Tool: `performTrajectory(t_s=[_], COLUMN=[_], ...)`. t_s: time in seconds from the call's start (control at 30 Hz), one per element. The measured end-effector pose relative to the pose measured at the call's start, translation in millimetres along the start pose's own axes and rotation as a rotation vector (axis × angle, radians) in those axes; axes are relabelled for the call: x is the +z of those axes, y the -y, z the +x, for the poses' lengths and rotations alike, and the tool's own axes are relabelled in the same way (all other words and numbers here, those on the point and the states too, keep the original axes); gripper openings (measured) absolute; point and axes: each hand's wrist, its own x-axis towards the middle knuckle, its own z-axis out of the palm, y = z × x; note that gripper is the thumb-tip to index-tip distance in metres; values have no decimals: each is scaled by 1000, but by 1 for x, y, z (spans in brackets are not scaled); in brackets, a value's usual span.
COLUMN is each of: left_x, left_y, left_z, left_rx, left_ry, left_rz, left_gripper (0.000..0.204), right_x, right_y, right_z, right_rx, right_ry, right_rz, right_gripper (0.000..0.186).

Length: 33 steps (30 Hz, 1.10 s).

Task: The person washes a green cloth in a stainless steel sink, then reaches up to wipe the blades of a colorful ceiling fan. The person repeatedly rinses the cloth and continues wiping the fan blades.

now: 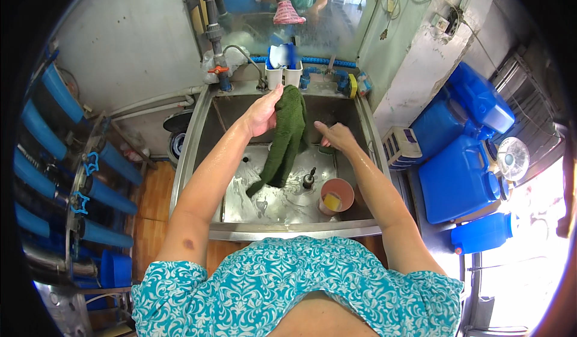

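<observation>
A dark green towel (282, 138) hangs over the steel sink (233, 227), its lower end slanting toward the sink floor. My left hand (262, 113) grips it near the top, fingers wrapped behind it. Just right of the cloth is my right hand (338, 136), apart from it, with the thumb stretched out and nothing visible in the fingers. Down in the basin stand a pink tub (342, 188) with a yellow sponge (331, 201) in it and a small dark upright object (309, 179). Water wets the sink floor.
Behind the basin are white holders (274, 77), a grey pipe with an orange-handled valve (219, 70) and a tap wrapped in pink cloth (288, 13). Large blue jugs (460, 177) crowd the right side. Blue filter cylinders (108, 196) line a rack at left.
</observation>
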Motion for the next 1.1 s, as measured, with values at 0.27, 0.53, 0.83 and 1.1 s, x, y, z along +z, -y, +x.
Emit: performTrajectory(t_s=[0.27,0.53,0.83,1.1], left_x=[9,-33,-17,3], left_y=[7,-27,-22,-40], left_z=[6,-19,-7,-17], left_rx=[18,68,267,224], left_ry=[29,-462,-481,-285], left_rz=[-226,705,839,610], left_gripper=[40,16,31,36], right_x=[60,-25,-7,85], right_y=[6,6,37,53], right_z=[-22,-20,-34,-11], right_rx=[-373,-579,-479,-249], right_ry=[589,-4,-2,596], right_rz=[1419,304,207,799], right_gripper=[92,30,31,50])
